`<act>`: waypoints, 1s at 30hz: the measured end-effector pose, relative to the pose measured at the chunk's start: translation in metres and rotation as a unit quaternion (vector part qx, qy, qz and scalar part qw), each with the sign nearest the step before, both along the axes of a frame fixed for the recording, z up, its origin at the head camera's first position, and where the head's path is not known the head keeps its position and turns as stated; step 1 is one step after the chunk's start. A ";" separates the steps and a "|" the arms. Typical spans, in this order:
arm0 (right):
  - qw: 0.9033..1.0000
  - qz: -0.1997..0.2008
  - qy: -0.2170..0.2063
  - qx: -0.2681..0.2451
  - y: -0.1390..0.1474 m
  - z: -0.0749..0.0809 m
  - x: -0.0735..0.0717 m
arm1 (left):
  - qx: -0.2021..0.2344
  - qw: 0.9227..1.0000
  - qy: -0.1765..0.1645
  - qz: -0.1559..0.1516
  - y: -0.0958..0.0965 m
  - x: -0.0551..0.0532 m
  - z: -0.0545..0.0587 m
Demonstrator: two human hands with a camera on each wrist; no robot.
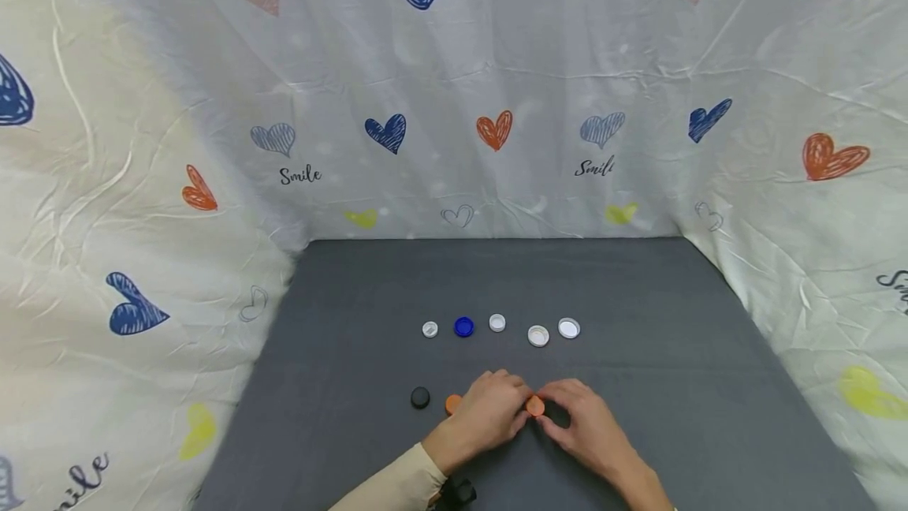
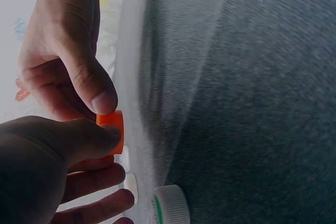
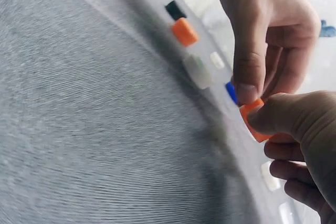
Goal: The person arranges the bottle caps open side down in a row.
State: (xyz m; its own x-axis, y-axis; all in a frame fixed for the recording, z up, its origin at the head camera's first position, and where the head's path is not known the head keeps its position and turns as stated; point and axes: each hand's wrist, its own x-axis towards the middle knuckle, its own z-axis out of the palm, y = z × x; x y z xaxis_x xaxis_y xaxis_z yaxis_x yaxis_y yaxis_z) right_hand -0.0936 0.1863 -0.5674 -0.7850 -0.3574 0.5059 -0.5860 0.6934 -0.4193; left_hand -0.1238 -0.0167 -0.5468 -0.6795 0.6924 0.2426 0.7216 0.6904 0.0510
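Both hands meet over the near part of the table and pinch one orange bottle cap [image 1: 535, 406] between thumb and fingers. My left hand [image 1: 489, 408] holds it from the left, my right hand [image 1: 585, 424] from the right. In the left wrist view the two thumbs press on the side of the cap [image 2: 117, 129], which is held up off the cloth. A second orange cap [image 1: 452, 403] lies partly behind the left hand, beside a black cap [image 1: 420, 397]. The left hand hides a white cap with a green ring [image 2: 172, 205] from the head view.
Farther back on the grey cloth [image 1: 638, 290] lies a row of caps: a small white one [image 1: 429, 330], a blue one [image 1: 464, 327] and more white ones [image 1: 538, 336]. A heart-printed curtain [image 1: 454, 61] hangs behind and at the sides.
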 end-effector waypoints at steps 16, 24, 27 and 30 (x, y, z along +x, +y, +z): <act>0.998 -0.026 -0.043 0.039 -0.009 -0.015 0.005 | -0.070 0.997 0.037 -0.020 -0.003 0.007 -0.013; 0.996 -0.023 -0.066 0.050 -0.006 -0.006 0.001 | -0.067 0.997 0.028 -0.001 -0.009 0.006 -0.015; 0.995 -0.020 -0.081 0.058 -0.002 0.004 -0.003 | -0.051 0.998 0.021 0.016 -0.015 0.001 -0.012; 0.994 -0.010 -0.083 0.072 0.001 0.015 -0.009 | -0.031 0.999 0.011 0.034 -0.023 -0.005 -0.004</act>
